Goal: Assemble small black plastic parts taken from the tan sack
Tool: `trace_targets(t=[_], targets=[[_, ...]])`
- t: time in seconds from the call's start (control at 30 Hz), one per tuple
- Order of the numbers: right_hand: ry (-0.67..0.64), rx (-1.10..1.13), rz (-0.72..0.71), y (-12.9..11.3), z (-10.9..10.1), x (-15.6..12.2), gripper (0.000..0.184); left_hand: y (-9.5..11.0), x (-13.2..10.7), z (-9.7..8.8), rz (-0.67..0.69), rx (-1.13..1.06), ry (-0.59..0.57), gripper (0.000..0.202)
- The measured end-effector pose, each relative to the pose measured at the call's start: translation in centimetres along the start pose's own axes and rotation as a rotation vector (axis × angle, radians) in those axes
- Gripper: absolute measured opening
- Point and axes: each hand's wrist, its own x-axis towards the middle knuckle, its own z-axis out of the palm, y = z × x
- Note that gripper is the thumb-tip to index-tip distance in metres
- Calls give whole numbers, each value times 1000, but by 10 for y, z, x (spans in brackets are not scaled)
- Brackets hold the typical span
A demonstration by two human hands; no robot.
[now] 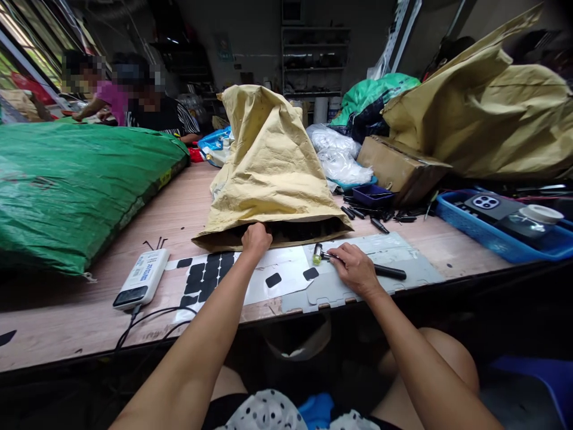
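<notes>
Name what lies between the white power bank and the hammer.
In the head view, a white sheet bearing black patches lies between the white power bank and the hammer; the left forearm crosses over it.

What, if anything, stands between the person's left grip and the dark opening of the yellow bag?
Nothing visible stands in the way. The left grip is at the open mouth of the yellow bag, which faces the person. The inside is too dark to tell whether anything blocks it deeper.
</notes>
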Motion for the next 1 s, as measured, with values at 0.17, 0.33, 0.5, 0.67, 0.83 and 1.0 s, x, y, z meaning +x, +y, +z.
trace_targets(t=[0.17,0.33,0.5,0.67,0.83,1.0], targets=[[-1,-9,10,-1,-1,0,20,-1,3,-8,-15,49,-26,26],[-1,-11,11,-2,0,0,20,-13,-41,-14,191,-43,102,20],[0,-14,13,-2,-1,-1,19,-20,-95,8,469,-213,-62,12],[19,-6,15,-4,-1,-1,20,-22,-107,30,561,-284,-86,13],[6,-18,-1,-1,0,-1,22,-25,-106,29,567,-327,-100,14],[19,52,-5,-5,-10,3,28,-24,-106,27,550,-341,-124,16]])
